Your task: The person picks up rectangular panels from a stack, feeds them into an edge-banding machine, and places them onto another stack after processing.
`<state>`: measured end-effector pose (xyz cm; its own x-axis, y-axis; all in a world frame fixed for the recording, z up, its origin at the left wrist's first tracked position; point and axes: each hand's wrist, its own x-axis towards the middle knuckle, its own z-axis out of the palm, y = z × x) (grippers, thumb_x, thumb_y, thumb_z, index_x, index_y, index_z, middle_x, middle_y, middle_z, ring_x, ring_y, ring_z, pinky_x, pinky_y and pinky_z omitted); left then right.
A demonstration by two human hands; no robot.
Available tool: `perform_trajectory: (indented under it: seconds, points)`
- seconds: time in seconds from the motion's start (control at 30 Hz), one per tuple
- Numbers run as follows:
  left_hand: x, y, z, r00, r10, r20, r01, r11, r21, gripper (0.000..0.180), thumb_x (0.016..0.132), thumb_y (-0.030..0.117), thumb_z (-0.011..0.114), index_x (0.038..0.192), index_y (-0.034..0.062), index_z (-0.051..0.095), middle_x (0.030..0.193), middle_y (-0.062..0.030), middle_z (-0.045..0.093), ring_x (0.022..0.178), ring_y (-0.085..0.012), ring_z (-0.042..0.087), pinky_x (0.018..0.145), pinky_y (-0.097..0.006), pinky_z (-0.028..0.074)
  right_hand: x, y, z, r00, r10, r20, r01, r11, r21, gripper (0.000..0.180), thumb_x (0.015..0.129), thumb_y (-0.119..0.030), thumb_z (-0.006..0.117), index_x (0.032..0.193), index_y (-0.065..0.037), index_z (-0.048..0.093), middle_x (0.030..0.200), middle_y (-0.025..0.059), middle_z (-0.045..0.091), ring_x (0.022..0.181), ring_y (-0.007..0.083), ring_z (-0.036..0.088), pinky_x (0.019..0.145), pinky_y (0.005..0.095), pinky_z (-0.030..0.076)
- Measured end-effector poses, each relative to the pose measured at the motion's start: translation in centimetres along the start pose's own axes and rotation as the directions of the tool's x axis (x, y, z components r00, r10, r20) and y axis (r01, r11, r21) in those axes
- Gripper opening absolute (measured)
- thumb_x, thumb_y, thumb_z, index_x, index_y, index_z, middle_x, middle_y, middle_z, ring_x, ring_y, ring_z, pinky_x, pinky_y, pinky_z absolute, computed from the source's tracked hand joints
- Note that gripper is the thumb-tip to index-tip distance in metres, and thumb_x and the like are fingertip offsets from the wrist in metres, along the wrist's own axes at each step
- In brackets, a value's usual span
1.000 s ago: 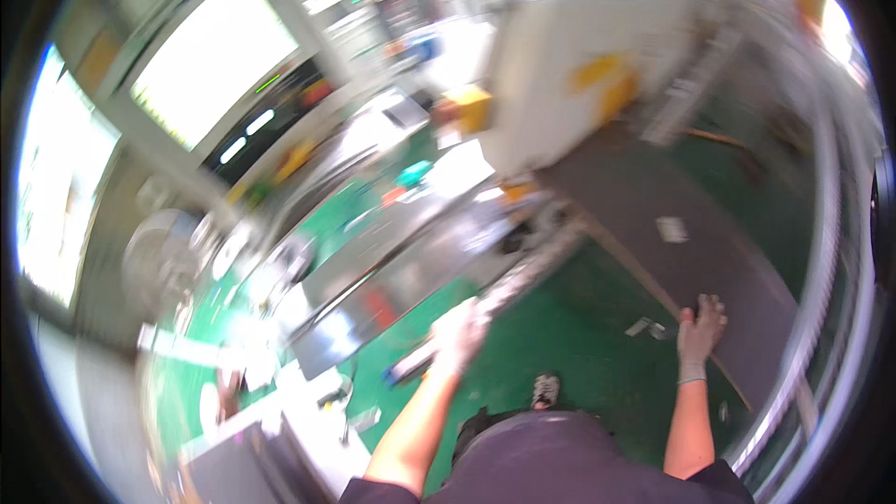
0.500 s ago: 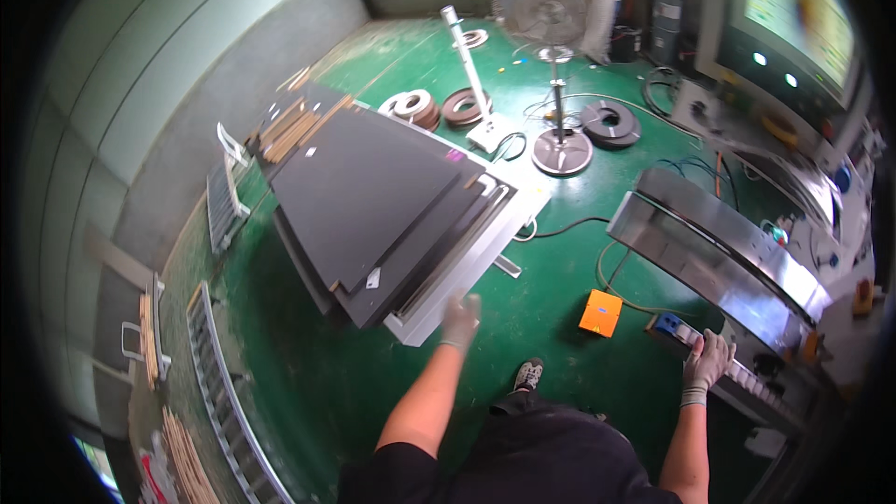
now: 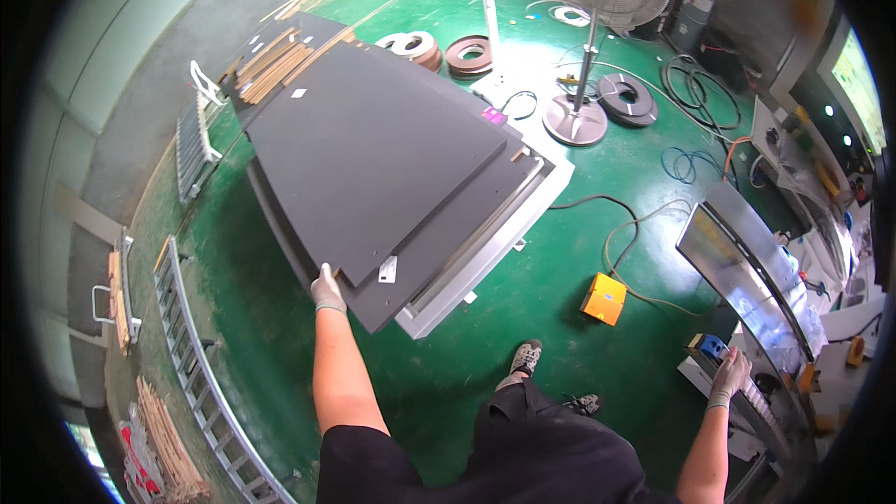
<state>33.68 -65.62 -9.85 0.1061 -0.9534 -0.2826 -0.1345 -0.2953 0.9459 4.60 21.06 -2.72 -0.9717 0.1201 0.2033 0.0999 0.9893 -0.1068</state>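
One left hand (image 3: 328, 291) and one right hand (image 3: 732, 375) make two hands; there are also two shoes (image 3: 527, 357), one standing fan (image 3: 588, 58), one orange box (image 3: 605, 299), one white post (image 3: 487, 0) and one stack of dark panels (image 3: 373, 159).

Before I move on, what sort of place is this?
Likely a panel or furniture workshop: stacked flat dark-grey boards, long thin tan wood-like strips and a round brown coil on the green floor.

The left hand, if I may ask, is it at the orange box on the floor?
No, the left hand is at the near edge of the dark panels, well away from the orange box.
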Motion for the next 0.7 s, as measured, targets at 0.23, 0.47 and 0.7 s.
perform_trajectory:
  seconds: [0.23, 0.47, 0.7]
  points:
    - [2.3, -2.4, -1.0, 0.995, 0.071, 0.070, -0.070, 0.997, -0.018, 0.044, 0.094, 0.039, 0.066, 0.093, -0.0020, 0.052, 0.090, -0.0036, 0.052, 0.088, -0.0145, 0.049, 0.085, -0.035, 0.042, 0.9, 0.2, -0.5, 0.973, 0.145, 0.177, -0.148, 0.989, 0.002, 0.053, 0.100, -0.049, 0.039, 0.095, -0.005, 0.068, 0.095, 0.0197, 0.068, 0.097, 0.0406, 0.061, 0.085, 0.0491, 0.044]
    - [0.7, -0.9, -1.9, 0.972, 0.221, 0.075, -0.230, 0.960, 0.159, 0.049, 0.098, 0.044, 0.055, 0.087, -0.0037, 0.056, 0.085, -0.0073, 0.054, 0.080, -0.0185, 0.048, 0.076, -0.036, 0.043, 0.8, 0.1, -0.1, 0.988, 0.071, 0.134, -0.066, 0.997, -0.043, 0.060, 0.100, -0.053, 0.036, 0.096, -0.002, 0.067, 0.095, 0.0233, 0.067, 0.094, 0.0426, 0.061, 0.083, 0.0493, 0.045]
    - [-9.5, -4.3, -1.4, 0.968, 0.020, 0.249, 0.034, 0.977, -0.212, 0.061, 0.097, 0.035, 0.062, 0.133, -0.0086, 0.038, 0.134, -0.0172, 0.049, 0.121, -0.0241, 0.051, 0.105, -0.038, 0.041, 0.0, -0.8, 0.8, 0.998, 0.056, 0.008, -0.056, 0.997, -0.061, 0.053, 0.100, -0.048, 0.038, 0.092, -0.005, 0.067, 0.094, 0.0179, 0.067, 0.095, 0.0384, 0.059, 0.087, 0.0473, 0.042]
